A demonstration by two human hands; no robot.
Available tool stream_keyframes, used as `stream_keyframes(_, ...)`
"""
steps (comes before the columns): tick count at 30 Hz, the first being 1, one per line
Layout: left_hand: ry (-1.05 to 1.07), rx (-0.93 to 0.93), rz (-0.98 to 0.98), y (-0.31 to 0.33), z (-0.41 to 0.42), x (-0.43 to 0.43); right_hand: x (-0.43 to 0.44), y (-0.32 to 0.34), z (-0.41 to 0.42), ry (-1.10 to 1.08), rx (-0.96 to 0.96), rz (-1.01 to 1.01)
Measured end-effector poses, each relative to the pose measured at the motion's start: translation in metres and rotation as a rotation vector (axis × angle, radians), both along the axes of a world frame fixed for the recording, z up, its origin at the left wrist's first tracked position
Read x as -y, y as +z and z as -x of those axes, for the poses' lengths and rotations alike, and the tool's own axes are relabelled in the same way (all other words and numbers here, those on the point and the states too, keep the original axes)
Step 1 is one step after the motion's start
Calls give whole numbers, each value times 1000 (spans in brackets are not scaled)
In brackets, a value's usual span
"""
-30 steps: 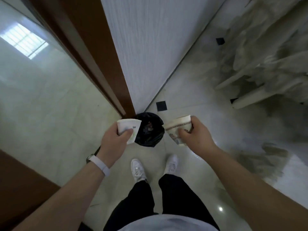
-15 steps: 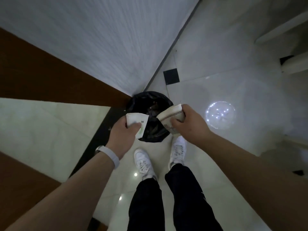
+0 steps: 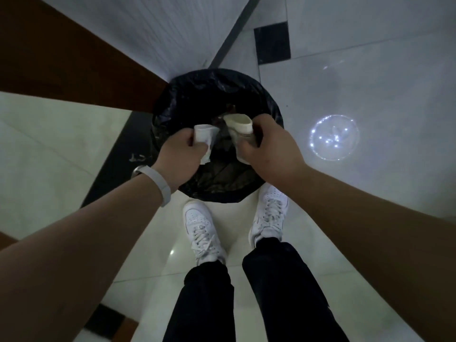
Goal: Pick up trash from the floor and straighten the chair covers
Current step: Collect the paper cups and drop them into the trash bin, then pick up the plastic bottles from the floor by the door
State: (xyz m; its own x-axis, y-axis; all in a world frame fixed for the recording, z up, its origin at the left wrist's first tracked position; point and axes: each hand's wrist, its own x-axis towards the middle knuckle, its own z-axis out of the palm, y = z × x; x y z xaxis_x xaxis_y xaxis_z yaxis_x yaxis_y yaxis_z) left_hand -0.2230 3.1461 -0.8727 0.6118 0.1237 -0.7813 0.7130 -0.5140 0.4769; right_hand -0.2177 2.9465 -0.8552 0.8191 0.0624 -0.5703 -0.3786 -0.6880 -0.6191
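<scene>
Trash in both hands, right over the black-lined bin [image 3: 170,114] on the pale floor [image 3: 370,70] by the white shoes [image 3: 202,228]. Right hand [image 3: 274,149] grips a cream paper cup [image 3: 240,125] above the opening. Left hand [image 3: 180,151], close beside but apart, pinches a smaller crumpled white cup [image 3: 204,134]. White band [image 3: 160,183] on that wrist.

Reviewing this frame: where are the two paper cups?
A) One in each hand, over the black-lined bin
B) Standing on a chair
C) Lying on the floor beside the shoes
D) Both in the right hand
A: the left hand grips one crumpled cup and the right hand grips the other cup, both over the open bin.
</scene>
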Motion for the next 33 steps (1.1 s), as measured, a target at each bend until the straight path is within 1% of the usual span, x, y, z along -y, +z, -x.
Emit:
stream_keyframes(4,85,0,68,5,6,12,4,-1,5,52,-9,43)
stream_keyframes(7,54,-28,82,31,5,16,10,18,4,113,3,117)
stream_keyframes(9,-58,-10,90,53,-1,16,13,37,0,152,23,168)
stream_keyframes(13,-328,119,51,107,-23,14,18,90,-9,235,127,257)
stream_keyframes(20,-719,336,-74,218,-39,29,37,208,9,249,200,379)
stream_keyframes(22,-804,438,-106,259,-39,33,43,250,22,244,208,414)
stream_keyframes(27,-969,728,-149,372,-25,40,50,364,60,158,287,523)
stream_keyframes(30,-1010,838,-164,432,-12,43,50,430,87,114,312,581)
stream_keyframes(33,-1063,930,-142,485,4,52,51,490,120,15,372,643)
